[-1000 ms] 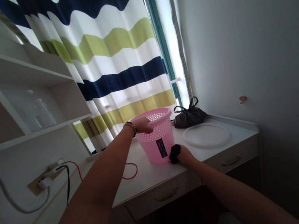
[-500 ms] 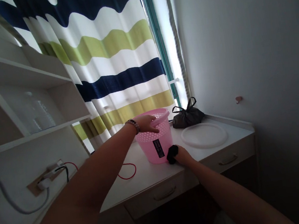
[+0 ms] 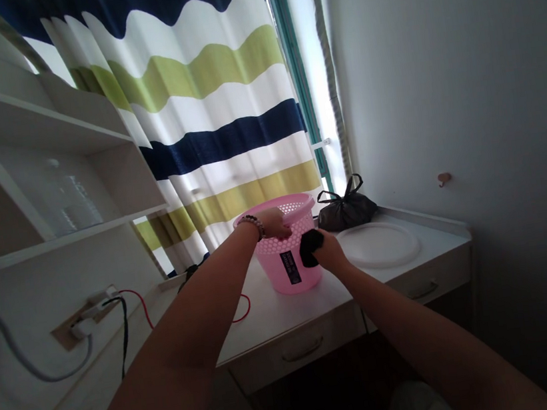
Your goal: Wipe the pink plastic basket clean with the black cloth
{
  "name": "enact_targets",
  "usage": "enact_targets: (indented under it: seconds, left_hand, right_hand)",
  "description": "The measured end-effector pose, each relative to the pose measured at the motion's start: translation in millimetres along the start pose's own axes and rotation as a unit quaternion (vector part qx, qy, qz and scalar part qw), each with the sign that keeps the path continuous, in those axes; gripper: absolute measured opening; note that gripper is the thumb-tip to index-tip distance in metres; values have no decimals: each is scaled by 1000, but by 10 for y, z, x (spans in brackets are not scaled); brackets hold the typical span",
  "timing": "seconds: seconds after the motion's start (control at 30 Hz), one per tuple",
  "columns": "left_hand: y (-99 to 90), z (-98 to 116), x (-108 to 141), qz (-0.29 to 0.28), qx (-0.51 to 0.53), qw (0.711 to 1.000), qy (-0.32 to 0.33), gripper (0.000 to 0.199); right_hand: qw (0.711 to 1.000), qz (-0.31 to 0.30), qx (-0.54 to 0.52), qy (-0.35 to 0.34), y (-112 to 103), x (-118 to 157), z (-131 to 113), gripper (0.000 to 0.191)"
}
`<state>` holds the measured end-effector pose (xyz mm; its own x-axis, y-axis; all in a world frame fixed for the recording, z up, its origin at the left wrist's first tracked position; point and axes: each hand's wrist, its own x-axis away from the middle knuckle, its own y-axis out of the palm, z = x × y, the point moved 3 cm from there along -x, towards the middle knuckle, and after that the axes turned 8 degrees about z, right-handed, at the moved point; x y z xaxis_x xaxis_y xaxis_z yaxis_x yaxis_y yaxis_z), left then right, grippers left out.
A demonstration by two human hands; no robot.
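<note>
The left hand (image 3: 273, 224) grasps the rim of the round pink perforated plastic basket (image 3: 275, 275), upright on the white desk (image 3: 287, 309), seemingly steadying it; its inner base is hidden. At its right side, a soft-looking black bundle (image 3: 311, 248) is clutched by the right hand (image 3: 331, 251), probably keeping it compact; whether bundle touches basket is unclear.

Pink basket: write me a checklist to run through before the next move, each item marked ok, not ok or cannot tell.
1. Pink basket upright on the white desk: ok.
2. Left hand at the basket's rim: ok.
3. Firmness of that grip: cannot tell.
4. Black bundle held in the right hand: ok.
5. Bundle pressed against the basket's side: cannot tell; it overlaps it in view.
6. Visible red cable clear of the basket: ok.
</note>
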<state>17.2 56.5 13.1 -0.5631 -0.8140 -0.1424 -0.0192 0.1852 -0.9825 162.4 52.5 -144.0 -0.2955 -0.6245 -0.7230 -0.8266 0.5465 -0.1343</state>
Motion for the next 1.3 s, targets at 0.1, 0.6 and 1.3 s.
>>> enact_targets:
  seconds: [0.1, 0.6, 1.3]
  left_hand:
    - [19, -17, -20, 8, -10, 1000, 6, 28]
    - [-6, 15, 34, -7, 36, 999, 1, 42]
    - [2, -37, 25, 6, 3, 1000, 0, 35]
  right_hand:
    - [996, 89, -1, -17, -14, -264, -284, 17]
    - [960, -161, 218, 75, 253, 706, 476, 14]
    - [990, 75, 84, -80, 94, -4, -352, 31]
